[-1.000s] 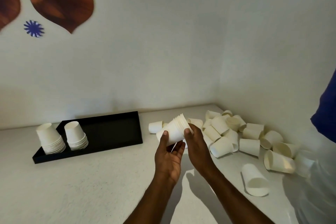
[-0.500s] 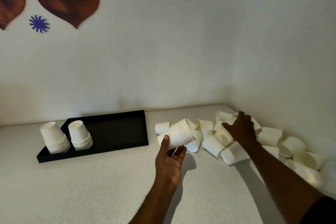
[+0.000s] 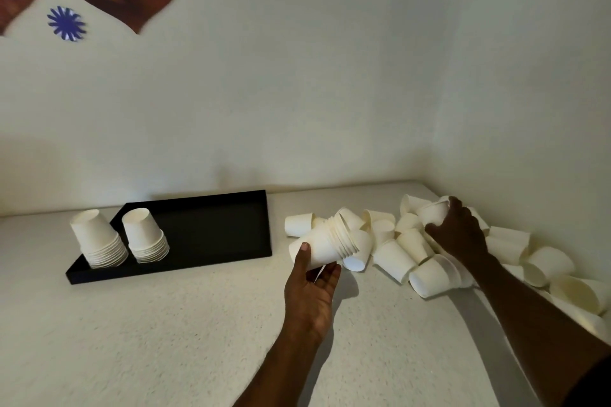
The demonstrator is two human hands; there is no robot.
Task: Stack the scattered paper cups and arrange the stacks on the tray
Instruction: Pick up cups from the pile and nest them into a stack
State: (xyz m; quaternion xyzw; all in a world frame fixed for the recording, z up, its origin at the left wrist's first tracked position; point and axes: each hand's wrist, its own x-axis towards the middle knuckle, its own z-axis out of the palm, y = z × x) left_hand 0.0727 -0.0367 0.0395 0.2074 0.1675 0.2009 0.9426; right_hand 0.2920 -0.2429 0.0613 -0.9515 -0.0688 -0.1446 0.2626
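Observation:
My left hand (image 3: pixel 310 287) grips a nested stack of white paper cups (image 3: pixel 325 243), held on its side above the counter with the rims pointing right. My right hand (image 3: pixel 461 231) reaches into the pile of scattered cups (image 3: pixel 396 254) by the right wall and closes on a single cup (image 3: pixel 433 212) there. A black tray (image 3: pixel 211 225) lies to the left. Two upside-down stacks stand at its left end, one (image 3: pixel 99 238) at the corner and one (image 3: pixel 145 230) just right of it.
White walls meet in a corner behind the pile. More loose cups (image 3: pixel 549 266) trail along the right wall toward me. The speckled counter (image 3: pixel 165 334) stretches bare in front of the tray.
My right hand left the held stack, reached right into the pile and closed on a loose cup. My left hand kept the stack nearly still.

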